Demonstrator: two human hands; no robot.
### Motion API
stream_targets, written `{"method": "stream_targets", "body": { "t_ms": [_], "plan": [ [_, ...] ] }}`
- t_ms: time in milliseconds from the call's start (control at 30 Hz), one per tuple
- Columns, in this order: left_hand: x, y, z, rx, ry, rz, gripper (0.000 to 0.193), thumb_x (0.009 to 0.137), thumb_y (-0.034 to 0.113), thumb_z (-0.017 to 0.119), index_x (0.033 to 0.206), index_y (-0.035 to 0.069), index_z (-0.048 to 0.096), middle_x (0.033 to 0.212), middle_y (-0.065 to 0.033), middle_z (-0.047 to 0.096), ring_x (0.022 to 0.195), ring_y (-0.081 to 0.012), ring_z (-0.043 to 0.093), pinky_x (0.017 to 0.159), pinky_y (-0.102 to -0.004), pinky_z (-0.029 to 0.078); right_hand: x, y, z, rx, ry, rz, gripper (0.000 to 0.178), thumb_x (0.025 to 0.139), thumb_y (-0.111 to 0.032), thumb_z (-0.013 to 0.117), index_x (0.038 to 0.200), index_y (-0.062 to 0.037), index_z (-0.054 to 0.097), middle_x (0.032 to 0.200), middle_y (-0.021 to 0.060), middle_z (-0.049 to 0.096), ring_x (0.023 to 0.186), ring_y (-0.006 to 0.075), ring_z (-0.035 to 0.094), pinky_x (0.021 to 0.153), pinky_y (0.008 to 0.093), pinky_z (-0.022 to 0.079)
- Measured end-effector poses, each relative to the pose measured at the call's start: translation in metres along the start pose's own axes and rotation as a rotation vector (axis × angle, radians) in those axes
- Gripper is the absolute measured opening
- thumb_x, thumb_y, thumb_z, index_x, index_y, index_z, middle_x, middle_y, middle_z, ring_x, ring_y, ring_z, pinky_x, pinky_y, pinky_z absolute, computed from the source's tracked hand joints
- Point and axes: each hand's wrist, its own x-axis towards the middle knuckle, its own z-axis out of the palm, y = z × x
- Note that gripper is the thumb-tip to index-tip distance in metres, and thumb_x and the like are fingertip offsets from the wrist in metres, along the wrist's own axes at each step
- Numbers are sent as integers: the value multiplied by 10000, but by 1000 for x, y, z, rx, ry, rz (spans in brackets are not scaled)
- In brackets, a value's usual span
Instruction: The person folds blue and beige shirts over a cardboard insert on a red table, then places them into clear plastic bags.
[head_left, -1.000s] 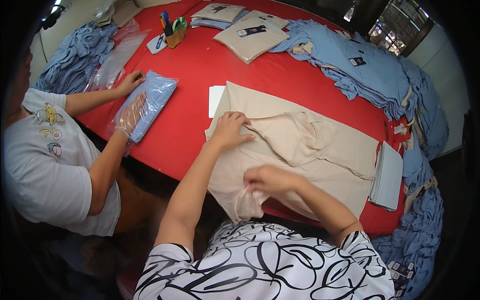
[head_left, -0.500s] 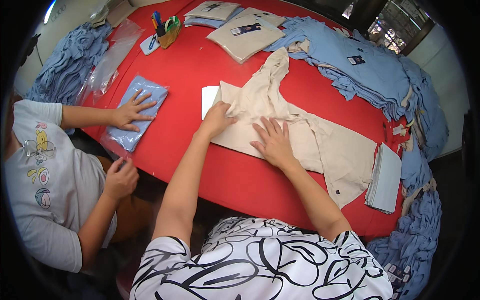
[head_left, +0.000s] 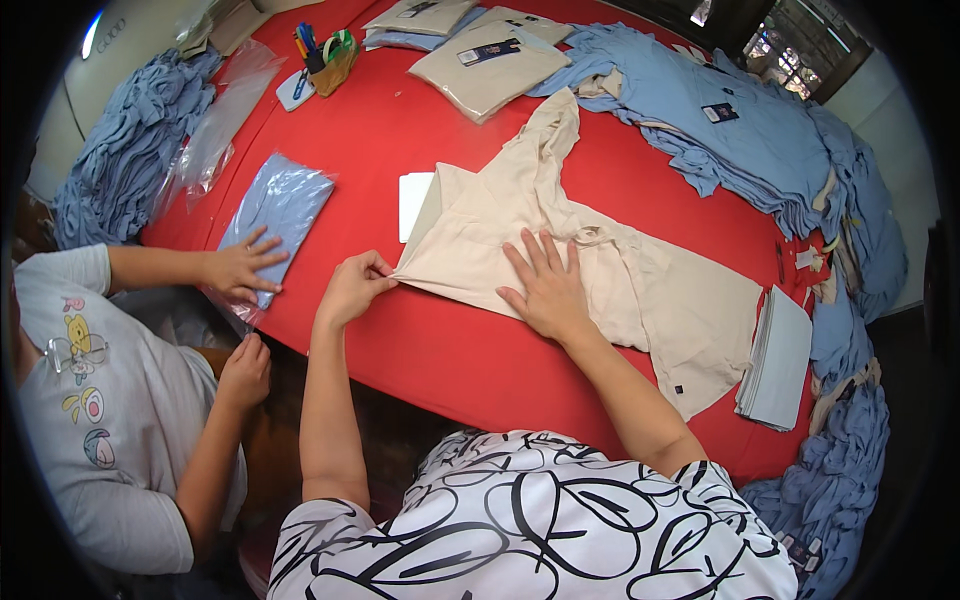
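A beige shirt [head_left: 610, 270] lies partly folded on the red table [head_left: 380, 130], one sleeve stretching toward the far side. My left hand [head_left: 352, 288] pinches the garment's near left corner between thumb and fingers. Spread flat, my right hand [head_left: 548, 290] presses on the middle of the cloth. Part of a white board [head_left: 412, 205] sticks out from under the shirt's left edge; the rest of it is hidden. Beside the shirt's right end lies a stack of white sheets [head_left: 777, 360].
At my left a co-worker's hand [head_left: 243, 265] rests on a bagged blue garment [head_left: 285, 205]. Blue shirts [head_left: 690, 110] are heaped along the far right, with another pile [head_left: 135, 140] at far left. Bagged beige garments [head_left: 490, 65] and a pen holder [head_left: 330, 65] stand at the back.
My left hand has moved left and nearer, drawing the shirt's corner out. My right hand stays on the cloth. The co-worker's hand has slid nearer along the bag.
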Motion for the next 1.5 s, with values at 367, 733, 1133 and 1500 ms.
{"method": "stream_targets", "body": {
  "t_ms": [367, 733, 1133, 1500],
  "plan": [
    [85, 57, 125, 377, 439, 563, 549, 878, 196, 664, 1365, 15, 485, 1314, -192, 511, 1187, -361, 490, 1020, -434, 407, -15, 5, -2, -92, 235, 13, 506, 897, -370, 599, 1360, -182, 520, 1507, 77, 379, 1383, 311, 329, 1136, 584, 188],
    [104, 81, 141, 583, 530, 432, 281, 874, 211, 684, 1043, 5, 597, 1038, -143, 613, 1007, -345, 553, 893, -456, 432, -298, 108, -72, -389, 435, 911, 225, 823, -180, 640, 1030, -92, 644, 1088, 111, 585, 1110, 327, 470, 950, 494, 328],
    [119, 78, 150, 510, 629, 474, 210, 972, 231, 553, 1042, 33, 544, 1004, -159, 634, 835, -394, 608, 702, -482, 465, -173, 249, -93, -14, 452, 670, 434, 929, -272, 592, 1301, -54, 541, 1400, 140, 494, 1331, 313, 420, 1092, 552, 298],
    [117, 77, 126, 175, 485, 373, 300, 903, 196, 649, 1151, 35, 600, 1112, -152, 647, 1034, -304, 610, 870, -367, 473, -110, 254, -91, -397, 234, 890, 458, 942, -301, 574, 1316, -38, 558, 1396, 172, 504, 1337, 322, 410, 1121, 512, 283]
  ]
}}
